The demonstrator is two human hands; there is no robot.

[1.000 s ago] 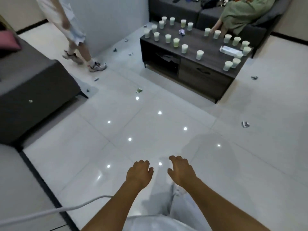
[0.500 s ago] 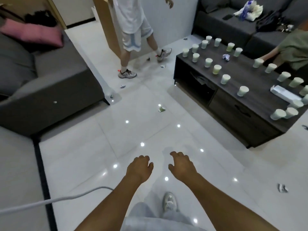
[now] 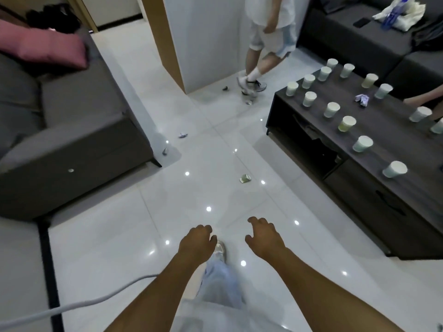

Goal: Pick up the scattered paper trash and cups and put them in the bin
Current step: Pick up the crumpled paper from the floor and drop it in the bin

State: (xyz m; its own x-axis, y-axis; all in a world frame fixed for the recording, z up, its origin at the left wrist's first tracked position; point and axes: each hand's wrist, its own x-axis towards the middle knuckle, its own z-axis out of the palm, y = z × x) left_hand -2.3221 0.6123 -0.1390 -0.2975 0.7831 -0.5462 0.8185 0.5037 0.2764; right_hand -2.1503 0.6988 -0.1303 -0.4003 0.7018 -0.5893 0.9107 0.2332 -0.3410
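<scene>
Both forearms are bare, no sleeves showing; pale blue-grey loose trousers [image 3: 220, 281], a light sneaker [image 3: 220, 249] with a shiny toe, a light top at the bottom edge

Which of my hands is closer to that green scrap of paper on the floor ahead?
Right hand, just below the green scrap; left hand sits further down-left.

Grey sofa [image 3: 72, 130] with pink cushion [image 3: 45, 47]; dark coffee table [image 3: 383, 149].
</scene>
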